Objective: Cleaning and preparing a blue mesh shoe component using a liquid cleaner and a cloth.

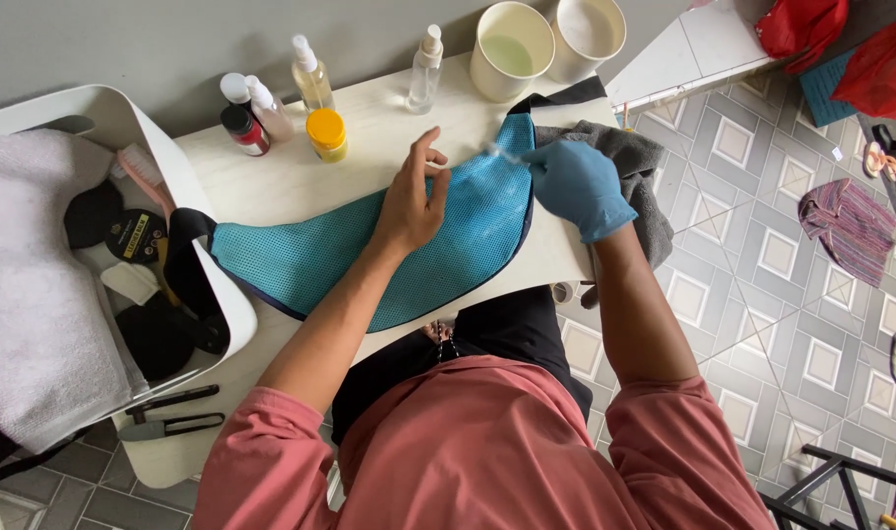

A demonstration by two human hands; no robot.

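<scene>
White table (pixel 301 177): one teal bag (pixel 369 245), two hands, two cups (pixel 512 49)

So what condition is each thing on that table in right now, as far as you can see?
Teal mesh bag: lying flat.
Left hand: bare, resting on the bag.
Right hand: gloved, pinching a small tool.
Two cups: upright, open.
Spray bottles: upright, capped.
Yellow-lidded jar: closed.

Bare tabletop (pixel 301 182) between bottles (pixel 271 108) and teal mesh bag (pixel 369 245); two cups (pixel 546 39) block far edge.
</scene>
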